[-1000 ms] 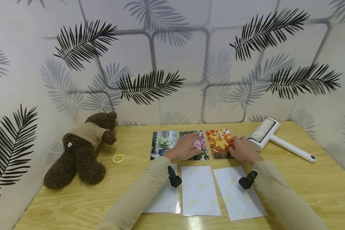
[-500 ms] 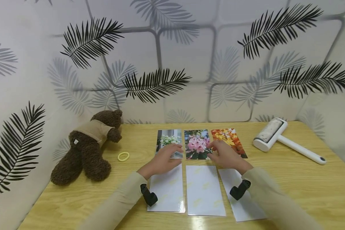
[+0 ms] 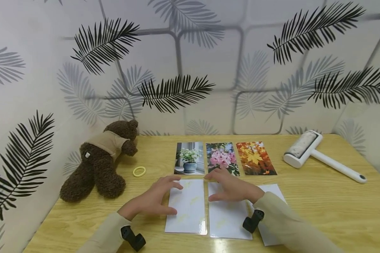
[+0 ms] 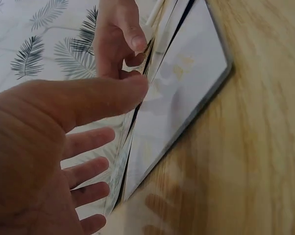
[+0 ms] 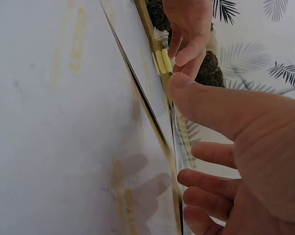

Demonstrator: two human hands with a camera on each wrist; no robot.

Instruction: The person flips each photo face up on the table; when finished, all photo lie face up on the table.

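The left hand (image 3: 155, 198) and right hand (image 3: 232, 186) are empty, fingers spread. The left white sheet (image 3: 190, 214) lies between them on the near tabletop (image 3: 323, 200), long axis near-to-far; the left hand, overlapping its left edge in the head view, appears nearer.

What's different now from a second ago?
The left hand and right hand moved off the photos, uncovering them, leftward and nearer the person, to the left white card and middle white card respectively. Neither holds anything. Photos, cards, bear and roller look unmoved.

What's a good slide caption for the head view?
Left hand and right hand over white cards, three photos lying beyond.
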